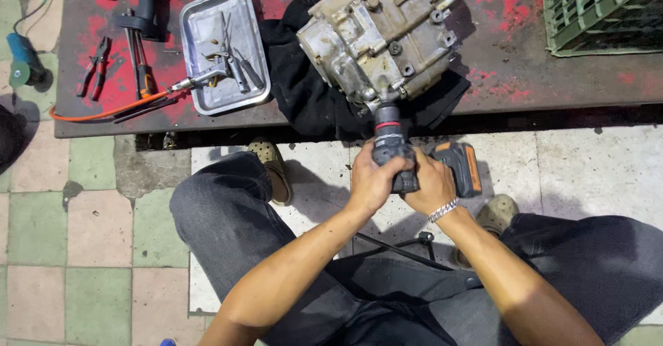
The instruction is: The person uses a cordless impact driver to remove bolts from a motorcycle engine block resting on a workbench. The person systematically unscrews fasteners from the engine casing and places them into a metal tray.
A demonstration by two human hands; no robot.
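Seen from above, a person with bare forearms and no visible sleeves. The left hand point(371, 180) is bare; the right hand point(431, 187) has a silver link bracelet point(443, 210) at the wrist. They wear dark grey trousers point(228, 222) and worn, greyish-tan clog-like shoes point(271, 161), possibly perforated.

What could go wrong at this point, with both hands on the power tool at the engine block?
The engine block sits tilted on a black cloth near the platform's edge, so pushing might shift it. The left hand grips the cordless driver near its spinning front, where fingers could get caught.
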